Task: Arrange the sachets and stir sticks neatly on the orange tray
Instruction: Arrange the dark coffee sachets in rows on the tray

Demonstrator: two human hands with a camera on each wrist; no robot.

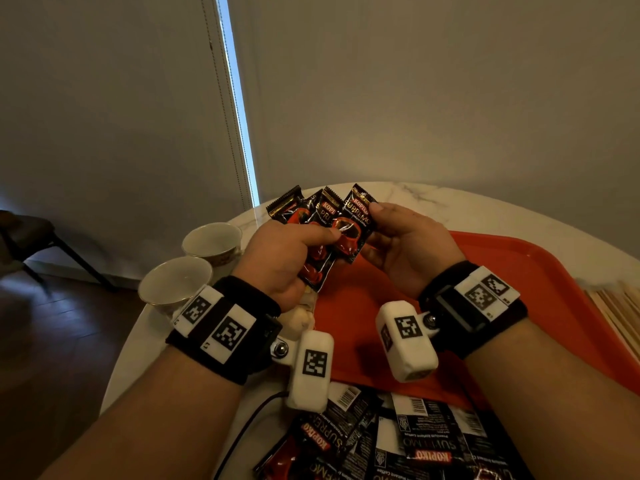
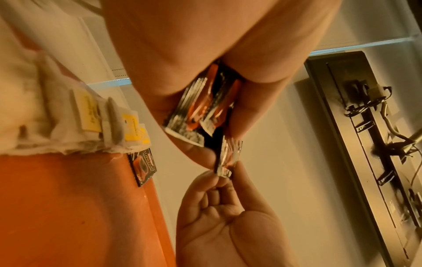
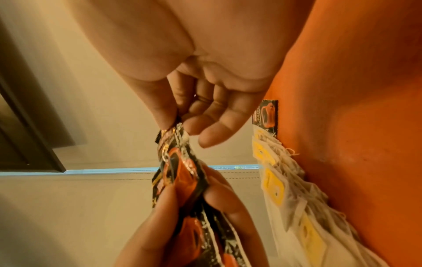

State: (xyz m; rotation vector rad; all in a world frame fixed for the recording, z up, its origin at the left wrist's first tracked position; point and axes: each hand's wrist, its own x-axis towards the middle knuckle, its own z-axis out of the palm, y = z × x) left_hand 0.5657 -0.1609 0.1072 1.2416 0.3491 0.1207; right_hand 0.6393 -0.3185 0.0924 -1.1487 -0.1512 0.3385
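While the left hand (image 1: 287,258) clamps the fanned sachets (image 1: 318,220) above the orange tray (image 1: 519,271), the right hand (image 1: 405,244) pinches the 2 o'clock one; I'd peel it off slowly, then lay it flat beside the tea bags (image 3: 285,198).

home dining corner (marble table (image 1: 415,199), teacups (image 1: 211,241))

Two cups (image 1: 194,265) are seen at the table edge, and one orange tray (image 1: 540,271) is counted. Four fanned sachets (image 1: 322,220) are held by two hands; the loose sachets (image 1: 398,441) near the front cannot be counted exactly.
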